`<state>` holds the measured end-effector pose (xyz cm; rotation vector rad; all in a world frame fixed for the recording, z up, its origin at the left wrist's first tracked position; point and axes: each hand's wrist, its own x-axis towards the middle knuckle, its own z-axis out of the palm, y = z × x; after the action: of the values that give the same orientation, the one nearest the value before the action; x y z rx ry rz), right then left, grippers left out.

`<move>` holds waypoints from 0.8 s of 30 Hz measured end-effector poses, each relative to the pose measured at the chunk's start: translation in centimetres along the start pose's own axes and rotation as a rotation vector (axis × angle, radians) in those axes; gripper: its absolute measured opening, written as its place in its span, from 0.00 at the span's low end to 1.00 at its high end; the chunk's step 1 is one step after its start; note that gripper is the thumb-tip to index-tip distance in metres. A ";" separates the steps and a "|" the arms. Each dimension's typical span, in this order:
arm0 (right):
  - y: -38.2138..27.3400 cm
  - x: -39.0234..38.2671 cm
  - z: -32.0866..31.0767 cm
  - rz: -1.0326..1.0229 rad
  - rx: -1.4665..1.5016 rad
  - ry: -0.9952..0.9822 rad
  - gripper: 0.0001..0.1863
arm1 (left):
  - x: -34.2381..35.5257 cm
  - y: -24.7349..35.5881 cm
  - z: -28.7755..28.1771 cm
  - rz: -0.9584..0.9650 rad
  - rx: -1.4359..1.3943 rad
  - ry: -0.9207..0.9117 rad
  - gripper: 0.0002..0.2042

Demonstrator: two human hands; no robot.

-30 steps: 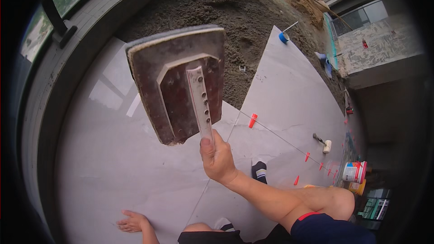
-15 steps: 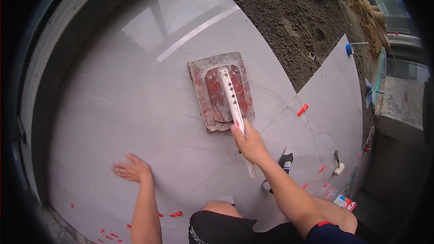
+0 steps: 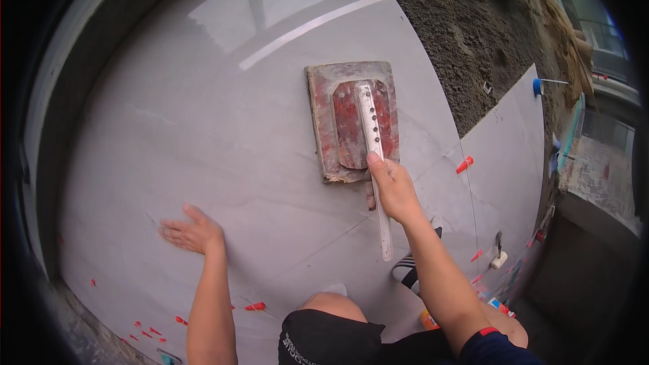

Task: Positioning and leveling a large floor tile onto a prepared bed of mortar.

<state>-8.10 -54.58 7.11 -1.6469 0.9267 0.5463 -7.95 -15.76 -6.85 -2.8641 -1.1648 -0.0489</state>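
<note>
My right hand (image 3: 397,188) is wrapped round the long pale metal handle of a tamping paddle (image 3: 341,122). Its rectangular red-and-grey board, worn and smeared with mortar, is over the large glossy grey floor tile (image 3: 223,135); whether it touches I cannot tell. A row of dark bolts runs along the handle, whose tail end sticks out below my hand. To the left, my left hand (image 3: 194,231) lies flat on the same tile with its fingers stretched out and nothing in it.
Dark loose mortar (image 3: 443,34) borders the tile at upper right. Red wedges (image 3: 464,164) sit along the joints, and several more lie at lower left. A white-headed mallet (image 3: 499,259) rests at right. A blue round piece (image 3: 538,86) is at the tile's far corner. A wall (image 3: 51,94) rises at left.
The tamping paddle and my right hand have shifted up and slightly right in the picture. My left hand has stayed flat on the tile, while the whole view has tilted a little.
</note>
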 end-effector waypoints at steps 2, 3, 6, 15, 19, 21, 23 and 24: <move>0.1 0.0 -0.1 0.024 0.003 -0.017 0.30 | -0.1 0.0 0.1 0.008 0.006 0.011 0.45; 0.3 -0.2 -0.2 0.019 0.055 -0.021 0.30 | -0.1 0.0 0.1 0.014 -0.007 0.018 0.45; 1.5 -1.8 -0.1 0.031 0.020 -0.052 0.28 | -0.2 0.2 -0.1 0.020 -0.021 0.021 0.45; 4.3 -5.0 0.2 0.027 0.134 -0.070 0.22 | 0.0 0.7 -0.5 0.003 -0.036 -0.006 0.45; 1.8 -3.4 0.3 0.016 0.017 -0.025 0.24 | 0.0 0.6 -0.3 0.003 -0.023 -0.008 0.46; -0.1 -1.8 -0.1 0.070 -0.184 0.066 0.29 | 0.0 0.5 -0.2 0.009 -0.040 0.001 0.46; -2.0 0.6 -0.9 -0.041 -0.447 0.107 0.35 | 0.0 0.6 -0.1 0.015 -0.049 0.014 0.46; -2.6 1.6 -1.5 -0.061 -0.444 0.103 0.35 | 0.0 0.6 -0.1 0.016 -0.041 0.018 0.46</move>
<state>-5.24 -56.26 7.92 -2.1113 0.8661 0.6640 -7.48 -16.19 -6.73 -2.9021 -1.1513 -0.0984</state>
